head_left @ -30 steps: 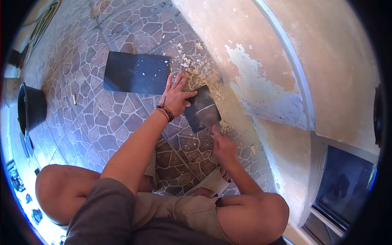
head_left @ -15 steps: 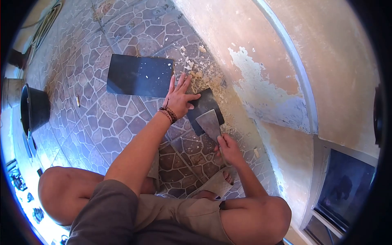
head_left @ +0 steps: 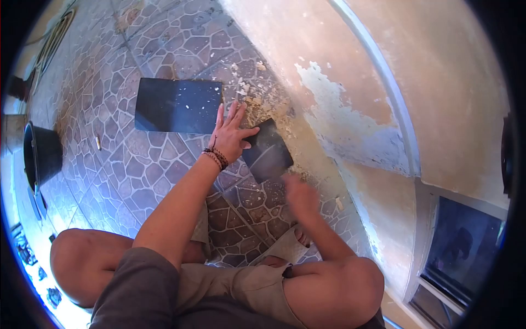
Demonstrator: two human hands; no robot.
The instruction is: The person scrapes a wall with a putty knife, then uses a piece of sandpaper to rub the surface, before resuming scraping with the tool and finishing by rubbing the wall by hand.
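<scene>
My left hand [head_left: 230, 134] lies flat on the patterned floor tiles with its fingers spread and its thumb on the edge of a small dark sheet [head_left: 267, 151]. Beaded bracelets sit on that wrist. My right hand [head_left: 298, 198] is blurred by motion just below the small dark sheet, closed around the handle of a scraper whose pale blade [head_left: 274, 162] shows only faintly over the sheet. Paint flakes [head_left: 257, 104] lie scattered along the foot of the wall beside both hands.
A larger dark rectangular sheet [head_left: 178, 105] lies on the floor left of my left hand. The wall [head_left: 339, 120] on the right has peeled paint. A black bucket [head_left: 41, 153] stands far left. My knees and a sandalled foot [head_left: 290, 244] fill the bottom.
My right hand has swept the scraper back and forth over the small dark sheet and is now blurred. My left hand has stayed planted beside the sheet.
</scene>
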